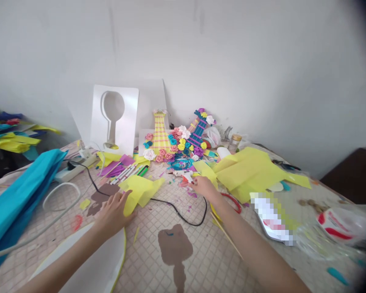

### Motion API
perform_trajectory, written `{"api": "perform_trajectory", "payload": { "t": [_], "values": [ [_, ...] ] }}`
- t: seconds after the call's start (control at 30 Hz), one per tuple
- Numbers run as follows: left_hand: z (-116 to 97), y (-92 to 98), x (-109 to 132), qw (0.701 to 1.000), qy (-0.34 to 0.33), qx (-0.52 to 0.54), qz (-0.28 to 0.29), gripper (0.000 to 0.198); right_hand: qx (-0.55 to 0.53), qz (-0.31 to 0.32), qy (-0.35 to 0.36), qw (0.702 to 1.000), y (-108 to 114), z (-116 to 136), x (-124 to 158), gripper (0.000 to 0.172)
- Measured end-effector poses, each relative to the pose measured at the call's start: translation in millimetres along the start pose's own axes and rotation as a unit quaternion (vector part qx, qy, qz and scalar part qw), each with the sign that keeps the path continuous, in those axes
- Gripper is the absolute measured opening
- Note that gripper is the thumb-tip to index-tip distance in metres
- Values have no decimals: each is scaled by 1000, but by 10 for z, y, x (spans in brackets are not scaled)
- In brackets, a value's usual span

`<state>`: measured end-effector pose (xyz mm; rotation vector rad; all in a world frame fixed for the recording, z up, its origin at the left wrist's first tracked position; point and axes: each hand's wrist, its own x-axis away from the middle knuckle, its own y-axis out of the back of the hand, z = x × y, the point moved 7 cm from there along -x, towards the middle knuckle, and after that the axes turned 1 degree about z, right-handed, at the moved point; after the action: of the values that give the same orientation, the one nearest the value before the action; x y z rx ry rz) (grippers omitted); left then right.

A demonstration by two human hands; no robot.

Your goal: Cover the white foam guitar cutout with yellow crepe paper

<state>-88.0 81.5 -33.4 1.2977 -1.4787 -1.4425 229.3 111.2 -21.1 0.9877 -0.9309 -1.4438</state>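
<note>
My left hand (117, 211) grips the near edge of a crumpled sheet of yellow crepe paper (140, 189), raised a little over the table. Farther off to the right, my right hand (204, 188) has its fingers closed at the grip of a small white glue gun (183, 174) with an orange trigger. A black cord (177, 211) loops across the table between the hands. Markers (129, 173) lie just beyond the yellow paper. Below my left wrist is a white board with a yellow rim (88, 264).
Flower-covered yellow (159, 132) and blue (198, 132) paper forms stand at the back by a white cut-out panel (129, 122). Yellow sheets (247, 171), a phone (273, 219) and a plastic bag (344, 228) lie right. Blue paper (27, 195) and a power strip (76, 169) lie left.
</note>
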Motion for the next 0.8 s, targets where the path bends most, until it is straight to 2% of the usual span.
{"api": "perform_trajectory", "payload": {
  "t": [0.1,0.17,0.37,0.47,0.6,0.7,0.8],
  "values": [
    [36,-4,31,1000,16,6,-9,57,17,57,-12,998,-185,4,-195,26],
    [66,-20,61,1000,25,6,-7,57,23,74,-25,997,-202,-49,-237,26],
    [118,-88,121,999,15,28,-32,58,23,66,-61,996,-38,-212,-258,26],
    [99,-66,125,998,6,27,-58,55,11,77,-51,996,-113,-144,-263,27],
    [98,-55,148,997,8,37,-63,54,-11,81,-40,996,-256,-9,-285,24],
    [145,-93,177,997,5,46,-66,53,-33,48,-43,997,-172,-15,-316,26],
    [192,-139,196,995,-16,50,-87,52,-68,1,-43,997,68,-111,-317,26]
  ]
}}
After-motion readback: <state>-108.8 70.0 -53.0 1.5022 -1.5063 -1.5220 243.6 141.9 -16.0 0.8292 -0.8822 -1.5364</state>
